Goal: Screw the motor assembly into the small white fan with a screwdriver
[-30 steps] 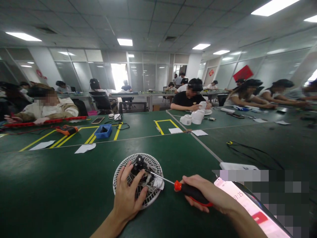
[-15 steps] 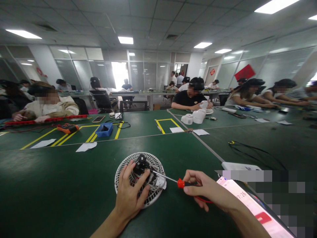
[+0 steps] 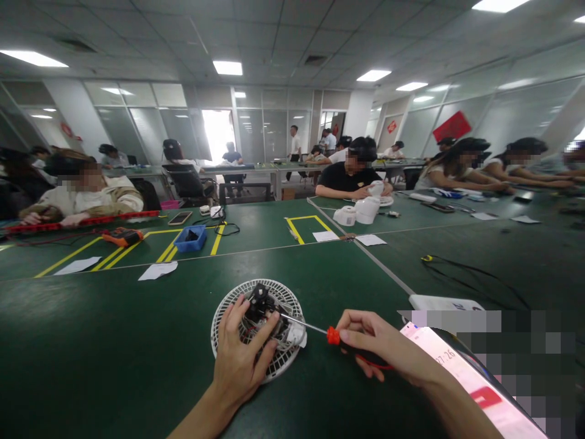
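White fan grille (image 3: 283, 360) flat on the green worktop (image 3: 137, 353), toward its near edge, with a black motor (image 3: 260, 295) and loose wires (image 3: 286, 302) on top. Over these, left hand (image 3: 240, 353) half open, palm down, fingertips spread about the motor, apparently to steady it; firm grip or light press, impossible to tell. From the right, right hand (image 3: 375, 335) partly closed round a screwdriver (image 3: 333, 335), thumb and forefinger just behind the red collar, other fingers loosely curled, probably for easy twisting; shaft slanted toward the motor, tip hidden near the left forefinger. Farther out, lit phone (image 3: 445, 356) beside the right forearm; beyond the worktop's far edge, blue tray (image 3: 189, 244) on the adjoining table (image 3: 260, 225).
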`<action>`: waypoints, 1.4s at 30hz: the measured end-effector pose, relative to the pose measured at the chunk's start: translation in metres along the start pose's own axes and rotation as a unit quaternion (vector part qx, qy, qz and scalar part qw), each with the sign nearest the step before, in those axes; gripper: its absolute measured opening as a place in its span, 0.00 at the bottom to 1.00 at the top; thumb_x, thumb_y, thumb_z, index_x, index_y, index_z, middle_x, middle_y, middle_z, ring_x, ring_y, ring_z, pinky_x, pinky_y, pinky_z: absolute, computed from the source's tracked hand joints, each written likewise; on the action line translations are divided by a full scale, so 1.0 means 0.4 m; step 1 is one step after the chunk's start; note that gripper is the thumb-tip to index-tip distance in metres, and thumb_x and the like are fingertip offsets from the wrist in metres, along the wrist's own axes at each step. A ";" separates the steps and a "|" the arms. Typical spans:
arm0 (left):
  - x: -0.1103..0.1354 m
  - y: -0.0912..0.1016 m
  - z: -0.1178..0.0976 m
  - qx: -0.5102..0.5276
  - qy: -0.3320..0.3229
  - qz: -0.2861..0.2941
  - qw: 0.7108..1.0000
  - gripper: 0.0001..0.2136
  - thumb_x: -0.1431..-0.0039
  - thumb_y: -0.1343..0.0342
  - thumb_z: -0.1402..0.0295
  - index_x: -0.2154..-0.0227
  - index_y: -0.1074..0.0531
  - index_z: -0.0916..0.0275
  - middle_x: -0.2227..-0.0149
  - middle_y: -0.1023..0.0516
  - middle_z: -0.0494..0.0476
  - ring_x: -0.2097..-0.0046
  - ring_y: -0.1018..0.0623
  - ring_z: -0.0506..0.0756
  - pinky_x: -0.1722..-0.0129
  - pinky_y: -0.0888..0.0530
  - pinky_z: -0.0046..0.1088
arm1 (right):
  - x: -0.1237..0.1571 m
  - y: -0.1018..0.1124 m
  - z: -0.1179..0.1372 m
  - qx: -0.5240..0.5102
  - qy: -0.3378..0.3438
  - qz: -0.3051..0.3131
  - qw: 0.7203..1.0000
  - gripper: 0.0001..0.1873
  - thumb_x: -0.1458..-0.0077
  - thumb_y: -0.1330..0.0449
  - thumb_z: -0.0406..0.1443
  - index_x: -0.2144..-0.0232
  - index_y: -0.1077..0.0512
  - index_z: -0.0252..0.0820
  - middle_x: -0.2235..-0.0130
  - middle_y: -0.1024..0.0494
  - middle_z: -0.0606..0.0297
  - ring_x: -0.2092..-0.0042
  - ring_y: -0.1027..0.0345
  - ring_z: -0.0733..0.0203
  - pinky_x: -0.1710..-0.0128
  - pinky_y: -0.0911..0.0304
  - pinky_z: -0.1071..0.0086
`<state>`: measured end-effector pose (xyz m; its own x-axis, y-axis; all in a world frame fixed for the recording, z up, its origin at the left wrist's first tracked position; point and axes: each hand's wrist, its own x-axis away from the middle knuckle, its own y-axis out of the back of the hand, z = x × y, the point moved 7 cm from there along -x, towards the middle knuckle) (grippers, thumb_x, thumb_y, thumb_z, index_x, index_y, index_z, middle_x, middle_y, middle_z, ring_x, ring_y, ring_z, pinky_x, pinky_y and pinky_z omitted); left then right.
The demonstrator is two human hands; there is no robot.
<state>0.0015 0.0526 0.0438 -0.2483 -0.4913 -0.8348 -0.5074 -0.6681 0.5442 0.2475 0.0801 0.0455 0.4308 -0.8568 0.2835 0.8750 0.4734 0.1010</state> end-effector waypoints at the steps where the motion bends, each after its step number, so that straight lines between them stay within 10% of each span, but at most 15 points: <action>1: 0.000 0.000 0.000 -0.001 0.000 0.001 1.000 0.21 0.38 0.42 0.68 0.42 0.29 0.50 0.32 0.47 0.64 0.31 0.42 0.69 0.33 0.41 0.55 | 0.003 0.000 0.003 0.004 0.003 0.002 1.000 0.22 0.47 0.32 0.51 0.64 0.30 0.39 0.69 0.26 0.69 0.80 0.37 0.74 0.86 0.44 0.82; 28: 0.004 0.001 0.014 0.005 0.023 -0.012 1.000 0.18 0.38 0.42 0.69 0.45 0.26 0.50 0.35 0.45 0.63 0.33 0.38 0.68 0.37 0.35 0.50 | 0.000 0.043 0.014 -0.103 0.001 -0.141 0.985 0.19 0.50 0.32 0.48 0.66 0.25 0.39 0.69 0.24 0.66 0.77 0.32 0.68 0.78 0.34 0.74; 42: -0.005 -0.008 0.015 0.001 0.022 -0.014 1.000 0.19 0.38 0.42 0.69 0.44 0.27 0.49 0.35 0.44 0.63 0.33 0.38 0.69 0.38 0.34 0.52 | -0.007 0.013 -0.007 -0.032 -0.042 -0.064 0.997 0.27 0.48 0.37 0.55 0.59 0.26 0.38 0.76 0.24 0.68 0.81 0.40 0.70 0.85 0.49 0.78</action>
<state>-0.0013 0.0590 0.0431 -0.1977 -0.4973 -0.8448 -0.5144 -0.6809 0.5212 0.2514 0.0844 0.0427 0.2979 -0.8876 0.3513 0.9348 0.3458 0.0810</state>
